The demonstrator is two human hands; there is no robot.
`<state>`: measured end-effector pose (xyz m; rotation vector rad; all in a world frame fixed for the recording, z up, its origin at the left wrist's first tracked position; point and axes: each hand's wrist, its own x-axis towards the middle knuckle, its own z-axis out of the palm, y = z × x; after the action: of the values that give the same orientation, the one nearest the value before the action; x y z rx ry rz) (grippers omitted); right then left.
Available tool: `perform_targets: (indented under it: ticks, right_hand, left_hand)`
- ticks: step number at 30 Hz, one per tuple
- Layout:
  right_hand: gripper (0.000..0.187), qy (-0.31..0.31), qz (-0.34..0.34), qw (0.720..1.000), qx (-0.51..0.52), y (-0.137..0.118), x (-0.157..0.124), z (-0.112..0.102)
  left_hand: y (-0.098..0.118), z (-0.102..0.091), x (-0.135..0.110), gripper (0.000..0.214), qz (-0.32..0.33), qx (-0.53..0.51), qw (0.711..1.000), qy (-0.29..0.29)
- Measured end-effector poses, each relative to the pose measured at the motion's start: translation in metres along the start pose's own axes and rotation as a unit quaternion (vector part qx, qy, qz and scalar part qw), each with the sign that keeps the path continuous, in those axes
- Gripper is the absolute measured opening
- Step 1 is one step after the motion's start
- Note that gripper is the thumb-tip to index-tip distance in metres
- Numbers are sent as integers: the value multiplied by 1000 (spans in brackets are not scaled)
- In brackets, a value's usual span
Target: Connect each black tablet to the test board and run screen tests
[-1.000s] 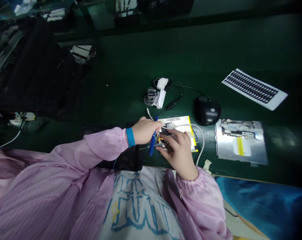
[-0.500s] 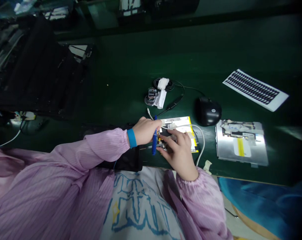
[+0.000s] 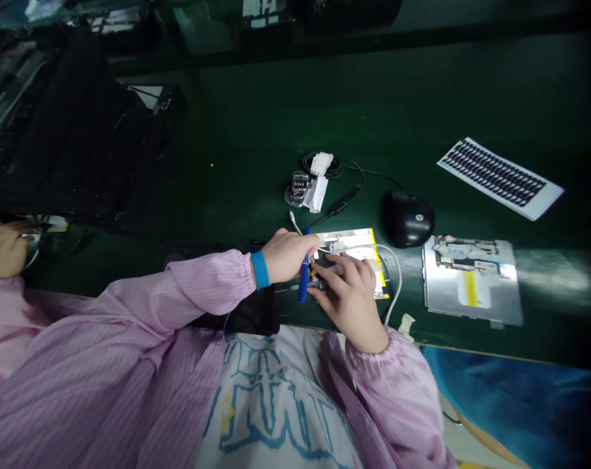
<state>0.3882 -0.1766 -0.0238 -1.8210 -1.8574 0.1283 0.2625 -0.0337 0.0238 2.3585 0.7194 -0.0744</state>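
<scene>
My left hand [image 3: 288, 253], with a blue band at the wrist, is closed around a blue pen [image 3: 303, 277] held upright over a small opened device [image 3: 356, 246] with a yellow-edged metal back. My right hand [image 3: 351, 293] lies on that device, fingers bent and pressing on its near left part. A white cable [image 3: 391, 260] loops from the device's top round its right side. Both sleeves are pink.
A black mouse [image 3: 407, 218] sits right of the device, then a second silver opened device [image 3: 471, 280]. A sheet of black pads [image 3: 500, 177] lies far right. A counter and coiled cable [image 3: 312, 179] sit behind. Black trays [image 3: 75, 130] stack at left. Another person's hand [image 3: 2, 247] shows at the left edge.
The blue pen has tilted more upright in my left hand. Another person's hand has come into view at the left edge. My right hand has hardly moved.
</scene>
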Motion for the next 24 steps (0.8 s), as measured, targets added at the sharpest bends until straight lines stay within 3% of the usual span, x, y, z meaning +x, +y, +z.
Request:
perform_targets:
  ticks: [19, 24]
  right_hand:
    - [32, -24, 4, 999, -31, -6, 1, -2]
    - [17, 31, 1, 999, 15, -2, 0, -3]
  left_hand:
    - [-4, 2, 3, 10, -5, 35, 999, -8]
    - [9, -12, -5, 22, -3, -14, 996, 86]
